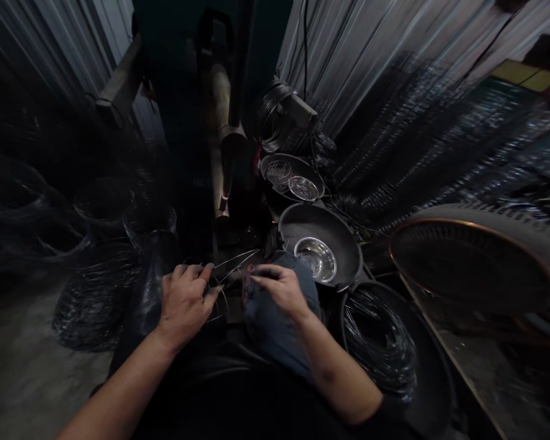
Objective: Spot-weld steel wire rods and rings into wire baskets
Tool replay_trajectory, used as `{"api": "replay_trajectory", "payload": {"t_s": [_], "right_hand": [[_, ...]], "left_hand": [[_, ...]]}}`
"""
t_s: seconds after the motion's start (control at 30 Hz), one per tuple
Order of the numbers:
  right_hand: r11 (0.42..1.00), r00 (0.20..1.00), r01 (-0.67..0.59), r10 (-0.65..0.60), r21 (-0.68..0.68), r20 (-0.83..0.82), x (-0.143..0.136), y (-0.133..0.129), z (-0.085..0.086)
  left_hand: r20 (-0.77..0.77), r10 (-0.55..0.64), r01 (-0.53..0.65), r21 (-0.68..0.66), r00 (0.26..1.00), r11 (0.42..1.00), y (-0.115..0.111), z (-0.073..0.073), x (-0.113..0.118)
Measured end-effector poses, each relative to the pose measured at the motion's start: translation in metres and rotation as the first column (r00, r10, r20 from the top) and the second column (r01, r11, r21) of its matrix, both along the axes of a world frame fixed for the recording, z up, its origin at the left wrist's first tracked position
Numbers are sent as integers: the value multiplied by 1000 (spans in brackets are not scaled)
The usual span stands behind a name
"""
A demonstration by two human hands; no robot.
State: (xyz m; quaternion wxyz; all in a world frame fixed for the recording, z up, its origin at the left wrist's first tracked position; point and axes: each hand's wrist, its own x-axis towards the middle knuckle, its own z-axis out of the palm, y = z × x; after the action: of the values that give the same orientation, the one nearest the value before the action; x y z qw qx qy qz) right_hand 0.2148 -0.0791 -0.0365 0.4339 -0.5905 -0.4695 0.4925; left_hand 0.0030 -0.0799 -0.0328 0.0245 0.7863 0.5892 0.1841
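Note:
My left hand [186, 299] is closed around some thin bent metal wire [236, 259], whose ends stick out to the right toward my other hand. More of this wire curves below the left fingertips. My right hand [282, 289] is in a pinch over my right knee, its darkened fingertips pointing left near the wire ends. Whatever lies between those fingertips is too small or dark to make out. Just beyond the right hand, a shiny metal bowl [324, 260] with small bits in it sits inside a dark round pan [343, 229].
A machine with a metal bar [222, 104] stands ahead. Farther back is another pan [318, 168] holding a small metal dish and wire pieces. Coiled wire [380, 342] lies at right in a large basin, below a round basket-like object [476, 256]. Bundled wire mesh [89, 299] is at left.

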Motion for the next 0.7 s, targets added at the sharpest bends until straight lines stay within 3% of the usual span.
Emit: {"api": "replay_trajectory", "payload": {"t_s": [0.03,0.1,0.17,0.2,0.3,0.37,0.4,0.47,0.53,0.7], "right_hand": [[996,969,64,-76,60,233,22,-4,-4],[989,785,143,-142,46,602,65,-12,-13],[980,668,198,-117,-24,735,94,-17,-20],[977,670,210,-114,-41,733,100,-18,-22],[984,868,171,-125,-54,481,87,-8,-18],[985,986,117,-100,-128,132,58,8,-11],[980,994,85,-97,-180,-56,41,16,-7],[969,926,6,-99,-247,-365,9,33,-1],[964,840,-58,-93,-258,-534,-17,45,4],[963,725,-73,-127,-260,-677,-47,59,14]], "left_hand": [[0,-1,1,0,1000,1000,2,2,-1],[-8,-1,1,2,1000,1000,8,6,-1],[-25,-9,10,12,1000,1000,15,11,0],[-33,-15,16,22,999,1000,18,14,2],[-52,-36,39,63,998,997,28,19,8],[-66,-48,55,101,997,993,34,21,13],[-76,-55,64,120,996,991,36,22,15],[-101,-59,74,151,993,986,41,23,18],[-127,-55,76,166,990,983,45,26,19],[-165,-38,73,213,986,974,54,35,17]]}}
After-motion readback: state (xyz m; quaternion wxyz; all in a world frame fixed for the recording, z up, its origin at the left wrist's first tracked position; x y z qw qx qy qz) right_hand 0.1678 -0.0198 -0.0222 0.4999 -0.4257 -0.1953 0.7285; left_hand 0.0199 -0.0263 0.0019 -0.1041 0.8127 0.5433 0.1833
